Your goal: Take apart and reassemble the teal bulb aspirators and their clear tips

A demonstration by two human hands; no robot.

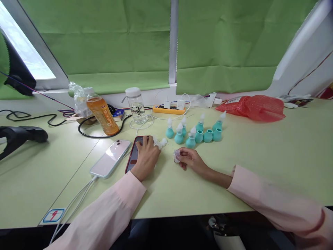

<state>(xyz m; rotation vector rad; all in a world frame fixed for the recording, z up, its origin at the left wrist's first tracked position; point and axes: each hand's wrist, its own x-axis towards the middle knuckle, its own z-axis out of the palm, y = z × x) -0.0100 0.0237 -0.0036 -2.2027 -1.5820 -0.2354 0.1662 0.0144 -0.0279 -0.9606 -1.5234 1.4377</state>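
Observation:
My left hand [146,156] rests on a dark phone with a red case [132,156], fingers curled over its top end, touching the screen. A small white piece [159,142] lies just right of those fingers. My right hand [191,159] lies on the table with its fingers pinched round a small clear-white part [177,156]. Just behind both hands stands a cluster of several teal bulbs, some with white tips [194,133].
A white phone [111,158] on a cable lies left of the dark one. Behind stand an orange drink bottle [102,113], a clear jar [135,105], a yellow power strip [169,109] and a red bag [256,107]. Black cables and a black device [18,136] sit at left.

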